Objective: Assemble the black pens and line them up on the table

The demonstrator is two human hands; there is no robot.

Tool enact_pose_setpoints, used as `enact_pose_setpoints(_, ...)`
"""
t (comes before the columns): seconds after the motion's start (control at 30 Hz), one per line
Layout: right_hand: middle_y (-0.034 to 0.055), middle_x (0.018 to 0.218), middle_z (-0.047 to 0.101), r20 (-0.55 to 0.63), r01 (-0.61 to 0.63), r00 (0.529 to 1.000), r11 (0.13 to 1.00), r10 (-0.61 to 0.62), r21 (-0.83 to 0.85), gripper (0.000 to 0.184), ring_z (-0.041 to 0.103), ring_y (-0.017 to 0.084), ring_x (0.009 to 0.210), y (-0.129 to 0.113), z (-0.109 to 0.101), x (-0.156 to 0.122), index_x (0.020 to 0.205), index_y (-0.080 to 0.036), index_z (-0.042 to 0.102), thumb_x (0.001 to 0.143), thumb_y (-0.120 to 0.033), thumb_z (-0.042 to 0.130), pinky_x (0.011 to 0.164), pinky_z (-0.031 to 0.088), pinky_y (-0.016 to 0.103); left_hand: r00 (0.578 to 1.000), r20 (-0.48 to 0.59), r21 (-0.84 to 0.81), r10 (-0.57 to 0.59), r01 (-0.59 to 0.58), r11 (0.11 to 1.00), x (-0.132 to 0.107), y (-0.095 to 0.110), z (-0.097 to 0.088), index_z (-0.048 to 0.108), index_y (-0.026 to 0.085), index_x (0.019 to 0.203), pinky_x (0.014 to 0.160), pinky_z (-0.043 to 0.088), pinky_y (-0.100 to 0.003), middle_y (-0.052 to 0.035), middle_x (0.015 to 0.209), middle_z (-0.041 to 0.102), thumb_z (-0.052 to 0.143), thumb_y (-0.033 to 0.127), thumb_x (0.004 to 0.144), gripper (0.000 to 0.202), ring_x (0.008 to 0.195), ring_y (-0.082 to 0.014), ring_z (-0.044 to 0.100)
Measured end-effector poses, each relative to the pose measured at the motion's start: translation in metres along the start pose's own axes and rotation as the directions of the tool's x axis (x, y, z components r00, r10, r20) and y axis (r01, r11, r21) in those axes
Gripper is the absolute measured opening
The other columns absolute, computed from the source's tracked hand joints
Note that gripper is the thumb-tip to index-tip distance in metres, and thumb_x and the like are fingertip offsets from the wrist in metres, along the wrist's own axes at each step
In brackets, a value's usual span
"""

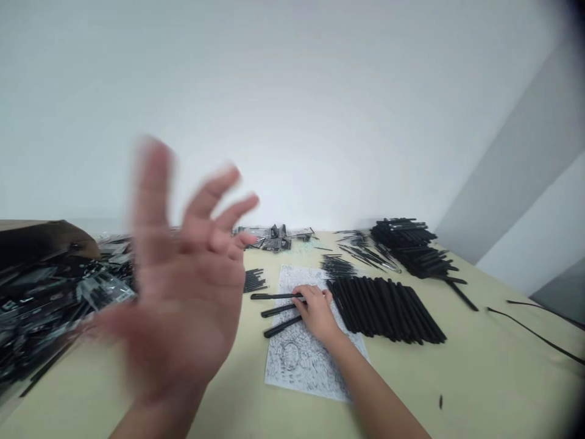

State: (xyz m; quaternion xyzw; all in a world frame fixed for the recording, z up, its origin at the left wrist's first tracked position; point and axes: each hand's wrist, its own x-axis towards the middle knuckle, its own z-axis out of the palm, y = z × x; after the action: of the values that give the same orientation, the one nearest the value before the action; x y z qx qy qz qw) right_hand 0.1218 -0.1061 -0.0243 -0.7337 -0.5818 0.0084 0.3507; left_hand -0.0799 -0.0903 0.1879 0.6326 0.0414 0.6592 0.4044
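Your two hands are well apart. Your left hand [189,299] is raised above the tabletop [484,372], palm toward you, its fingers spread and holding nothing; motion blurs its outline. Your right hand [319,310] is low over the printed sheet [311,375], fingers curled at the right ends of three black pens [276,310]. The fingertips touch the uppermost pen; you cannot tell whether they grip it. The three pens extend leftward from your right hand, past the sheet's left edge, fanned slightly apart.

Immediately to the right of your right hand, a row of black pens [388,311] lies side by side, partly over the sheet. Just beyond your right hand is a bundle of thin black rods [337,267]. Farther beyond and to its right is a stacked heap of black pens [404,244]. A shorter group of dark rods [255,280] lies between your hands. To the left of your left hand, a pile of clear-and-black packets [36,323] sits near a cardboard box [86,239].
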Motion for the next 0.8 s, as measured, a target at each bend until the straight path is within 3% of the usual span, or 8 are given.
enact_pose_setpoints(0.03,0.0041,0.105,0.071,-0.001,0.002,1.0,1.0,-0.002,-0.002,0.016,0.06,0.025,0.101,0.0,0.0,0.0,0.099,-0.025,0.063,0.094,-0.019,0.049,0.089,0.026,0.042,0.997,0.071,0.028,-0.022,0.02,0.999,-0.009,-0.021,0.001,0.052,0.042,0.132,0.09,0.055,-0.034,0.0033,0.123,0.063,0.057,0.049,0.092,0.041,0.114,-0.0198,0.062)
enact_pose_setpoints(0.1,0.0037,0.104,0.072,-0.001,0.004,1.0,1.0,-0.004,-0.006,0.016,0.06,0.024,0.1,-0.001,-0.001,0.0,0.098,-0.025,0.064,0.095,-0.019,0.05,0.088,0.025,0.041,0.974,0.201,0.333,-0.107,0.035,0.942,-0.034,-0.071,-0.007,0.057,0.032,0.126,0.093,0.052,-0.037,-0.0031,0.122,0.064,0.058,0.038,0.093,0.034,0.113,-0.0206,0.061)
enact_pose_setpoints(0.2,0.0022,0.102,0.072,0.006,0.005,1.0,1.0,-0.005,-0.015,0.013,0.06,0.023,0.099,-0.002,-0.002,0.0,0.097,-0.024,0.063,0.096,-0.022,0.051,0.087,0.024,0.04,0.902,0.308,0.735,-0.303,-0.023,0.677,-0.076,-0.141,-0.032,0.06,0.021,0.119,0.099,0.043,-0.047,-0.0116,0.124,0.064,0.053,0.027,0.093,0.028,0.118,-0.0275,0.057)
enact_pose_setpoints(0.27,0.0009,0.101,0.072,0.014,0.011,1.0,1.0,-0.011,-0.013,0.012,0.06,0.022,0.098,-0.003,-0.002,0.001,0.097,-0.024,0.063,0.097,-0.024,0.051,0.087,0.024,0.039,0.831,0.408,0.826,-0.379,-0.159,0.541,-0.097,-0.168,-0.048,0.061,0.021,0.118,0.1,0.039,-0.05,-0.0123,0.128,0.063,0.047,0.021,0.094,0.028,0.119,-0.0288,0.056)
enact_pose_setpoints(0.33,0.0005,0.101,0.072,0.015,0.022,1.0,1.0,-0.022,-0.005,0.013,0.061,0.022,0.098,-0.004,-0.002,0.001,0.097,-0.024,0.063,0.098,-0.026,0.05,0.087,0.024,0.039,0.769,0.479,0.835,-0.423,-0.251,0.49,-0.108,-0.179,-0.057,0.061,0.022,0.12,0.1,0.036,-0.05,-0.0116,0.13,0.063,0.047,0.021,0.095,0.029,0.12,-0.0284,0.056)
enact_pose_setpoints(0.4,0.001,0.101,0.073,0.011,0.035,0.999,0.999,-0.036,0.006,0.015,0.061,0.022,0.097,-0.004,-0.001,0.001,0.096,-0.024,0.063,0.099,-0.028,0.05,0.087,0.023,0.039,0.753,0.476,0.849,-0.454,-0.26,0.459,-0.112,-0.18,-0.059,0.06,0.022,0.121,0.099,0.035,-0.048,-0.0105,0.128,0.063,0.048,0.022,0.095,0.029,0.119,-0.0271,0.056)
enact_pose_setpoints(0.6,0.001,0.099,0.073,0.006,0.056,0.998,0.998,-0.056,0.022,0.017,0.061,0.022,0.096,-0.004,-0.003,0.001,0.095,-0.024,0.063,0.1,-0.029,0.049,0.086,0.022,0.039,0.748,0.423,0.872,-0.512,-0.182,0.454,-0.11,-0.18,-0.055,0.066,0.025,0.104,0.096,0.033,-0.042,-0.0045,0.111,0.069,0.046,0.021,0.098,0.022,0.107,-0.0212,0.06)
enact_pose_setpoints(0.8,0.0001,0.102,0.072,0.019,0.066,0.998,0.997,-0.066,0.031,0.011,0.061,0.021,0.098,-0.005,-0.005,0.0,0.099,-0.024,0.063,0.099,-0.027,0.052,0.086,0.023,0.038,0.749,0.361,0.898,-0.556,-0.12,0.422,-0.111,-0.179,-0.055,0.065,0.025,0.103,0.095,0.032,-0.041,-0.0022,0.11,0.069,0.047,0.018,0.097,0.02,0.106,-0.0203,0.061)
